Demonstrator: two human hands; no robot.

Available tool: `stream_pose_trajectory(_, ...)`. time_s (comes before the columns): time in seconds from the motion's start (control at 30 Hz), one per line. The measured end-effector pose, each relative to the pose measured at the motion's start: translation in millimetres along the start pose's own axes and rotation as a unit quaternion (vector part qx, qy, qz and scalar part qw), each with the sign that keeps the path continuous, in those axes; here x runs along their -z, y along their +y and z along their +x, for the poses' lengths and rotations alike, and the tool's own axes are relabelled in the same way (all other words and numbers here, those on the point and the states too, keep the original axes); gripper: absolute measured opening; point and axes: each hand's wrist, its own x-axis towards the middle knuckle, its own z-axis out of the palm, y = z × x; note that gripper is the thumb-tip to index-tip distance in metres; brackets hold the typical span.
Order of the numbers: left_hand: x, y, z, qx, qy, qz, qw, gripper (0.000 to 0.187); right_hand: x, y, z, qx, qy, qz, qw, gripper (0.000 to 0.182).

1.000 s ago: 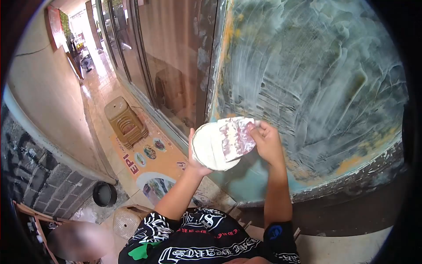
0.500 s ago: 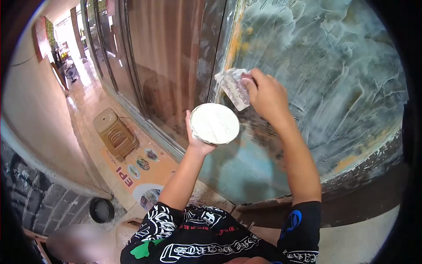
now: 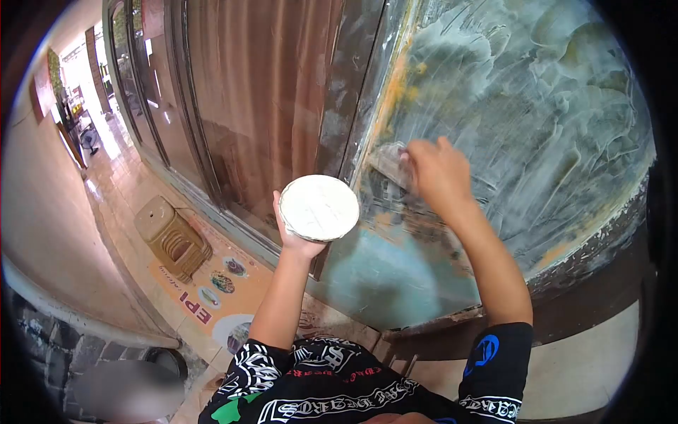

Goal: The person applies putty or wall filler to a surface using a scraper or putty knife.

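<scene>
Plainly, the right hand [image 3: 439, 177] grips the scraper [image 3: 390, 164] close to the smeared wall [image 3: 537, 134], though contact is hard to tell, while the left hand [image 3: 304, 246] cups the round tub [image 3: 343, 232] of white paste [image 3: 320, 206] from below. A shallow blade angle and light, even pressure would likely leave fewer ridges beside the orange streak [image 3: 393, 102], with the tub held level

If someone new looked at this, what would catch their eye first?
Probably the round tub of white paste in the left hand, near the center. Just right, the right hand holds a smeared scraper at a wall swirled with pale streaks. Lower left are a tan stool and printed orange sheet.
</scene>
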Motion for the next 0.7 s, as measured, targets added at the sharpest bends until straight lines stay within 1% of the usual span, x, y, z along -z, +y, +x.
stream_pose_trajectory(0.03,-1,5,-1,0.011,-0.008,-0.01,1.0,0.083,-12,-2,-7,0.022,-0.022,-0.024,0.999,0.014)
stream_pose_trajectory(0.07,-3,8,-1,0.016,-0.007,-0.009,1.0,0.083,-20,-2,-10,0.017,-0.023,-0.025,0.999,0.014)
stream_pose_trajectory(0.13,-10,14,-1,0.049,-0.031,-0.019,0.998,0.082,-31,0,-10,0.041,-0.001,-0.103,0.994,0.015)
stream_pose_trajectory(0.17,-14,16,-2,0.055,-0.024,-0.015,0.998,0.082,-26,4,-2,0.024,0.03,-0.112,0.993,0.013)
stream_pose_trajectory(0.2,-19,17,-4,0.059,-0.025,-0.017,0.998,0.082,-15,7,5,0.021,0.028,-0.116,0.993,0.013)
stream_pose_trajectory(0.27,-24,19,-6,0.09,-0.101,-0.061,0.989,0.083,11,7,17,-0.033,0.075,-0.048,0.996,0.01)
stream_pose_trajectory(0.3,-18,21,-5,0.078,-0.055,-0.044,0.994,0.084,16,3,15,-0.027,0.073,-0.051,0.996,0.007)
stream_pose_trajectory(0.33,-18,23,-5,0.082,-0.055,-0.046,0.994,0.084,14,-2,9,-0.029,0.071,-0.054,0.996,0.007)
stream_pose_trajectory(0.4,-19,29,-6,0.084,-0.031,-0.019,0.996,0.085,-4,-14,-9,0.01,-0.021,-0.039,0.999,0.008)
stream_pose_trajectory(0.43,-13,32,-6,0.087,-0.033,-0.055,0.994,0.085,-27,-17,-20,0.033,-0.023,-0.074,0.996,0.009)
stream_pose_trajectory(0.47,-15,34,-7,0.089,-0.034,-0.055,0.994,0.085,-40,-15,-22,0.031,-0.023,-0.076,0.996,0.009)
stream_pose_trajectory(0.53,-22,37,-7,0.086,-0.017,0.0,0.996,0.084,-51,-8,-19,0.061,0.006,-0.149,0.987,0.01)
stream_pose_trajectory(0.57,-19,39,-6,0.091,-0.026,0.006,0.995,0.083,-39,-1,-7,0.037,0.006,-0.147,0.989,0.009)
stream_pose_trajectory(0.6,-17,40,-7,0.095,-0.028,0.008,0.995,0.083,-27,5,2,0.033,0.007,-0.148,0.988,0.009)
stream_pose_trajectory(0.67,-15,42,-7,0.093,-0.005,-0.003,0.996,0.083,-3,13,16,-0.027,0.103,-0.123,0.987,0.006)
stream_pose_trajectory(0.7,-14,43,-6,0.085,0.009,0.002,0.996,0.083,7,10,15,-0.04,0.108,-0.087,0.99,0.005)
